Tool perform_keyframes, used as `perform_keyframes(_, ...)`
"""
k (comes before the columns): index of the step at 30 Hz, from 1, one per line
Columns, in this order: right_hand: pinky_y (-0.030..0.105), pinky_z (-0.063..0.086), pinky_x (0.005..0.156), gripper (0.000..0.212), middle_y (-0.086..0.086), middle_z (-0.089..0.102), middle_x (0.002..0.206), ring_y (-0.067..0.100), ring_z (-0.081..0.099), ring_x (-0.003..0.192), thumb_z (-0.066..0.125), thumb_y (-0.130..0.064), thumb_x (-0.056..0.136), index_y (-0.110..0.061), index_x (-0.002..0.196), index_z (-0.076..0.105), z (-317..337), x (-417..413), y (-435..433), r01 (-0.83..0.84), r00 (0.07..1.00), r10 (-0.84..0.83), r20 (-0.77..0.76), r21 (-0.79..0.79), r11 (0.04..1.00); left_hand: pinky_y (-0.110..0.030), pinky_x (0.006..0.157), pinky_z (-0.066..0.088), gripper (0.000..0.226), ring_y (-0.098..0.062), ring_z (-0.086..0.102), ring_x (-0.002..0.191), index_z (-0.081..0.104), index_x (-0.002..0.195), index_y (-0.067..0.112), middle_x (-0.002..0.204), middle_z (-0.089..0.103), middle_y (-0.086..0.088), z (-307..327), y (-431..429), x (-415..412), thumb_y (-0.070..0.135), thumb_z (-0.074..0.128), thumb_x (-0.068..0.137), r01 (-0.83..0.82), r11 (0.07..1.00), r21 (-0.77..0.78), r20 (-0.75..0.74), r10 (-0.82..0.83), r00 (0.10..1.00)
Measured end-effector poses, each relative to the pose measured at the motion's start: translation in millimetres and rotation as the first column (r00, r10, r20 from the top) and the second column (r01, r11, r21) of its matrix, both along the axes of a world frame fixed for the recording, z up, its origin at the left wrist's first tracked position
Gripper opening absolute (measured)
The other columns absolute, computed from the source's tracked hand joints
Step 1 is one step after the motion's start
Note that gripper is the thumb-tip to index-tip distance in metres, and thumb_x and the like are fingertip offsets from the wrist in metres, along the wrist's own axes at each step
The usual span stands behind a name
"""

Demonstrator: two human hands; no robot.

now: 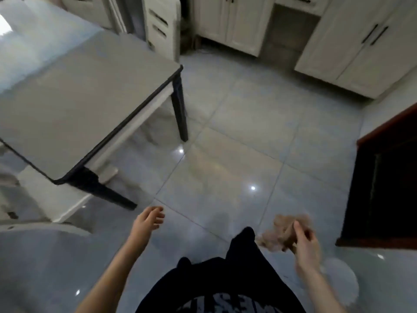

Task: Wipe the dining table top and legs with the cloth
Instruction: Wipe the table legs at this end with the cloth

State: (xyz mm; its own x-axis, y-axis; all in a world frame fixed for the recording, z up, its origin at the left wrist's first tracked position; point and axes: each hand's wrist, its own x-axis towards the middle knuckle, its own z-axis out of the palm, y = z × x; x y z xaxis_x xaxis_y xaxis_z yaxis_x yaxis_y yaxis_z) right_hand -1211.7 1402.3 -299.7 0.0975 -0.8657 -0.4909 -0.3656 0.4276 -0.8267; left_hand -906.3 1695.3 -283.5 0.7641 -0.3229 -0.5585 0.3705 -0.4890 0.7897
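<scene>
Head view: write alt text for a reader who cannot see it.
The right hand grips a crumpled beige cloth over a glossy tiled floor; the left hand hangs empty. A grey dining table with dark legs stands to the left.

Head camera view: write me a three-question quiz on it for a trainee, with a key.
1. Fill the gap: the left hand holds ____.
2. True or false: the cloth lies on the dining table.
3. Which hand grips the cloth? A, the left hand; B, the right hand; C, neither.

Key: 1, nothing; 2, false, since it is held over the floor, apart from the table; 3, B.
</scene>
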Motion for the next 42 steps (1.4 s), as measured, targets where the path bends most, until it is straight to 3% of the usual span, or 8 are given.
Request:
perform_keyframes(3,0.055,0.052,0.093,0.067,0.008,0.072,0.1,0.03,0.068,0.098,0.072,-0.077,0.055,-0.022,0.092,0.067,-21,-32,-47,0.062,0.998,-0.062,0.007,0.018,0.998,-0.035,0.072,0.046,0.024,-0.025,0.061,0.078,0.065,0.09,0.015,0.086,0.065,-0.01,-4,-76,-11,0.016,0.043,0.099,0.079,0.997,-0.006,-0.018,-0.079,0.997)
perform_keyframes(6,0.028,0.055,0.082,0.078,0.004,0.072,0.097,0.025,0.067,0.095,0.069,-0.081,0.055,-0.015,0.098,0.068,-8,-38,-96,0.09,0.996,-0.09,0.024,-0.003,0.996,-0.033,0.072,0.045,0.024,-0.024,0.059,0.077,0.063,0.09,0.011,0.085,0.064,-0.009,-5,-143,-34,0.017,0.042,0.1,0.086,0.996,0.005,-0.048,-0.086,0.995)
perform_keyframes(10,0.004,0.046,0.062,0.028,0.016,0.067,0.102,0.027,0.061,0.093,0.063,-0.023,0.093,0.0,0.11,0.064,10,-25,-165,0.031,1.0,-0.031,0.001,-0.02,0.999,-0.038,0.077,0.045,0.026,-0.029,0.06,0.081,0.063,0.092,0.008,0.089,0.064,-0.014,-3,-197,-57,0.017,0.04,0.1,0.067,0.997,0.046,-0.073,-0.064,0.995)
perform_keyframes(14,0.042,0.05,0.089,0.022,0.015,0.069,0.1,0.033,0.065,0.098,0.066,-0.02,0.091,-0.005,0.107,0.064,13,6,-225,-0.046,0.997,0.047,0.064,-0.011,0.999,-0.041,0.079,0.047,0.026,-0.034,0.062,0.086,0.064,0.094,0.009,0.092,0.065,-0.017,-6,-216,-57,0.019,0.04,0.101,0.0,0.994,0.107,-0.059,0.006,0.998)
perform_keyframes(18,0.049,0.052,0.085,0.017,0.011,0.069,0.094,0.03,0.064,0.09,0.07,-0.026,0.086,-0.014,0.096,0.064,14,50,-277,-0.083,0.991,0.083,0.108,-0.002,0.997,-0.041,0.08,0.046,0.029,-0.036,0.062,0.086,0.064,0.093,0.007,0.09,0.066,-0.016,-14,-233,-49,0.021,0.039,0.101,-0.078,0.986,0.15,-0.076,0.09,0.993)
perform_keyframes(30,0.045,0.05,0.08,0.02,0.017,0.067,0.099,0.031,0.063,0.091,0.064,-0.018,0.092,-0.003,0.105,0.063,12,181,-468,-0.136,0.987,0.14,0.072,-0.055,0.989,-0.033,0.07,0.044,0.028,-0.032,0.057,0.081,0.062,0.099,-0.003,0.093,0.062,-0.021,-42,-414,69,0.015,0.04,0.1,-0.203,0.974,0.096,-0.181,0.218,0.959)
perform_keyframes(34,0.054,0.051,0.087,0.018,0.015,0.069,0.104,0.034,0.066,0.096,0.069,-0.033,0.085,-0.02,0.095,0.064,19,220,-533,-0.148,0.987,0.152,0.053,-0.075,0.986,-0.031,0.067,0.043,0.026,-0.029,0.056,0.074,0.063,0.087,0.006,0.087,0.061,-0.018,-22,-493,137,0.014,0.041,0.099,-0.201,0.98,0.005,-0.134,0.2,0.971)
perform_keyframes(42,0.046,0.053,0.078,0.007,0.018,0.068,0.103,0.032,0.064,0.092,0.064,-0.023,0.092,-0.017,0.095,0.063,12,341,-636,-0.325,0.941,0.329,0.082,-0.062,0.944,-0.031,0.069,0.043,0.028,-0.025,0.056,0.074,0.062,0.093,0.005,0.084,0.062,-0.013,-3,-568,219,0.016,0.038,0.101,-0.339,0.94,-0.043,-0.063,0.336,0.94)
